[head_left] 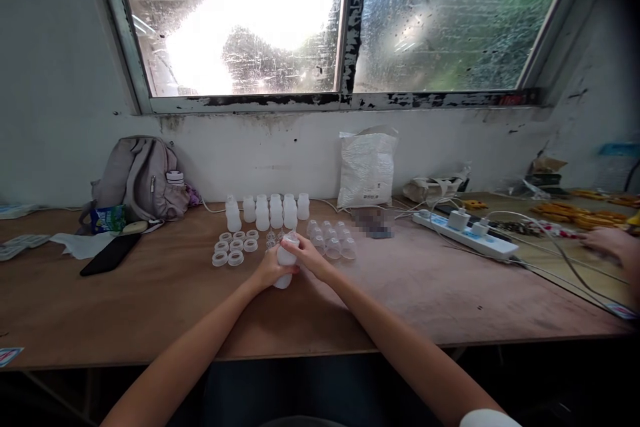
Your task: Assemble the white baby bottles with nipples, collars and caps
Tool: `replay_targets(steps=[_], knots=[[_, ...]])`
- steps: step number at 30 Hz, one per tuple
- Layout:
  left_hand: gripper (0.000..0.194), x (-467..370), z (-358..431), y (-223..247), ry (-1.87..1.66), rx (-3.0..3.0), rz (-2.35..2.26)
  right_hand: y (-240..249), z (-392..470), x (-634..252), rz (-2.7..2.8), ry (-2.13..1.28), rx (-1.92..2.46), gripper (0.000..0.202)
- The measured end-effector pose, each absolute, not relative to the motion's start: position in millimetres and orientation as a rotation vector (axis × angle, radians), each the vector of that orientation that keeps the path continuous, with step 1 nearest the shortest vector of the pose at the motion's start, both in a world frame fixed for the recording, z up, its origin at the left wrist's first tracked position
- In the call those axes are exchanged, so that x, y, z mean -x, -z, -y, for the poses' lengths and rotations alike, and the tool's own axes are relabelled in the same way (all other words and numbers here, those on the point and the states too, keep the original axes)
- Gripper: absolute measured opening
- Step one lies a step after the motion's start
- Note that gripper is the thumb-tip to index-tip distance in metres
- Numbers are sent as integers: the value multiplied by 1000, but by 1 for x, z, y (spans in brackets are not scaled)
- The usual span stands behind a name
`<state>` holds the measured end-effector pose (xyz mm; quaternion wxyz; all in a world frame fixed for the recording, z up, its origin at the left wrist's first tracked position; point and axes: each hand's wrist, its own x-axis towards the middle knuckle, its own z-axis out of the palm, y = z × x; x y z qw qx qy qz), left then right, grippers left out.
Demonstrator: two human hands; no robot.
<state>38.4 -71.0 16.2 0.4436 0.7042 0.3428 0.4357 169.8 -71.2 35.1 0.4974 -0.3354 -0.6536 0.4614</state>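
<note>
Your left hand [273, 268] has its fingers clamped round the bottle [283, 281], and your right hand [306, 255] has its fingers closed on the top; the bottle leans slightly, at the middle of the table [165, 313]. Grip firmly but lightly with the left, since the walls may give, and press evenly with the right, so the bottle doesn't twist. Count one bottle held, eight rings [220, 264] on the left, what look like nine cups [333, 251] on the right, and at least six standing bottles [263, 217] behind, some overlapping; the clear pieces [271, 239] are too hidden to count
</note>
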Motion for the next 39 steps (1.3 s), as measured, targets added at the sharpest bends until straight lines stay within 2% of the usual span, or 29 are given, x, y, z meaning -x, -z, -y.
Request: replay_targets(steps=[3, 5, 12, 17, 20, 26, 31, 36, 39], knots=[[51, -39, 69, -16, -1237, -1913, -944, -36, 75, -168, 1565, -1161, 719, 32], [52, -38, 65, -15, -1315, -1935, -1003, -38, 75, -170, 1541, -1217, 646, 35], [31, -24, 47, -15, -1489, -1695, -1157, -44, 70, -182, 1411, -1195, 692, 22], [28, -27, 58, -18, -1285, -1659, -906, -44, 71, -180, 1414, -1300, 666, 34], [27, -33, 67, -19, -1155, -1620, -764, -46, 74, -178, 1485, -1374, 557, 29], [33, -35, 69, -22, -1124, -1606, -812, -48, 76, -181, 1463, -1341, 644, 23], [22, -36, 77, -26, -906, -1478, -699, -49, 77, -180, 1511, -1446, 642, 24], [22, -41, 83, -28, -952, -1466, -741, -48, 76, -179, 1458, -1279, 699, 23], [21, -42, 83, -27, -935, -1456, -722, -48, 75, -181, 1500, -1377, 637, 26]])
